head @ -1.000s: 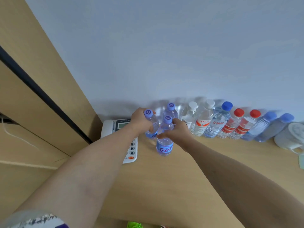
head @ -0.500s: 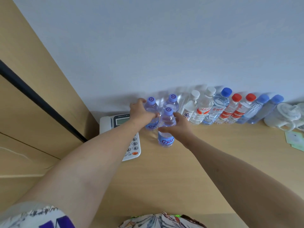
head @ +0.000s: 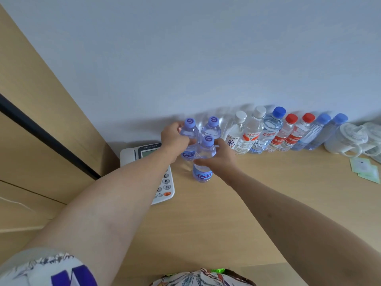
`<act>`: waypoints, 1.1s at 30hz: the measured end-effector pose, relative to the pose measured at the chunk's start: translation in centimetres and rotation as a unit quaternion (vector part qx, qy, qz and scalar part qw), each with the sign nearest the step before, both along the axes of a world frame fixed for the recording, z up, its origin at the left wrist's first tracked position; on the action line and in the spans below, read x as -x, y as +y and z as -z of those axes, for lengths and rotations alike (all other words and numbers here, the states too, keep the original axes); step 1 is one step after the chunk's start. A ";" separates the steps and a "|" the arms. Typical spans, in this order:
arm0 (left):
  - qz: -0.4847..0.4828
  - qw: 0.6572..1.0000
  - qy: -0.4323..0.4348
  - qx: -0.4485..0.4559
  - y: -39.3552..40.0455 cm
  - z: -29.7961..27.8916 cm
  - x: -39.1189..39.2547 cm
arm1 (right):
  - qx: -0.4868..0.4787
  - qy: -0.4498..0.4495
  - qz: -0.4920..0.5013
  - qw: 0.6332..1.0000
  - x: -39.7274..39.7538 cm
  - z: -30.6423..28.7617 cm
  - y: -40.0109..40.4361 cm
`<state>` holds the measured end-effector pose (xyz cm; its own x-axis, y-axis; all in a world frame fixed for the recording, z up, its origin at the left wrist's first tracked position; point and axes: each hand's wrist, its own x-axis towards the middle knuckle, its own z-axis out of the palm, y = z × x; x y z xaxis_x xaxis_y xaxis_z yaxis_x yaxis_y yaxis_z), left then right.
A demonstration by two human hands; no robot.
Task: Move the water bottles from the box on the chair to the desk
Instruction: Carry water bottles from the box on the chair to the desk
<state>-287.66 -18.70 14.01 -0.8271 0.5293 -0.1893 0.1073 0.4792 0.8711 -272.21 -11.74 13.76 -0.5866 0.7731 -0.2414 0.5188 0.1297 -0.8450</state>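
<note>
My left hand (head: 174,139) grips one purple-capped bottle (head: 189,139) and my right hand (head: 221,156) grips the front purple-capped bottle (head: 203,162). Both stand upright on the wooden counter (head: 226,213), caps up, clear ribbed plastic, beside a white desk phone (head: 144,155).

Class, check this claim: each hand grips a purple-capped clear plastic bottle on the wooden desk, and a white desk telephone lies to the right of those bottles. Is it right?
One error: the white desk telephone lies left of the purple-capped clear plastic bottles, not right, as the head view shows. Each hand does grip one on the wooden desk.
</note>
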 end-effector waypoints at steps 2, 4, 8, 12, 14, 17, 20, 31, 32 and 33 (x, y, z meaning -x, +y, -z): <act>-0.006 1.000 -0.009 0.001 0.3 0.1 0.3 | 0.004 0.012 0.015 1.000 0.1 0.2 -0.2; -0.006 1.000 -0.020 0.003 0.5 0.2 0.5 | 0.011 0.015 0.023 1.000 0.3 0.5 -0.4; -0.007 1.000 -0.019 0.003 0.4 0.2 0.6 | 0.013 0.010 0.010 1.000 1.0 0.7 -1.1; 0.001 0.999 -0.034 0.002 -0.1 0.1 0.6 | -0.016 -0.024 -0.046 0.999 1.5 0.4 -1.5; 0.007 0.999 -0.046 0.009 -0.4 0.0 0.7 | -0.012 -0.040 -0.073 0.996 1.5 0.2 -1.2; 0.013 0.999 -0.045 0.025 -0.8 -0.1 0.8 | -0.010 -0.046 -0.073 0.996 1.4 -0.1 -0.8; 0.026 0.998 -0.019 0.051 -1.6 -0.4 1.0 | -0.014 -0.042 -0.059 0.997 1.9 -0.1 -1.0; 0.017 0.991 0.066 0.115 -5.3 -2.3 2.9 | -0.017 -0.045 -0.047 0.998 3.6 0.4 -2.5; 0.017 0.991 0.072 0.114 -5.6 -2.5 2.9 | -0.017 -0.047 -0.050 0.997 3.6 0.4 -2.5; 0.018 0.990 0.079 0.112 -5.7 -2.8 3.0 | -0.017 -0.051 -0.054 0.997 3.6 0.3 -2.5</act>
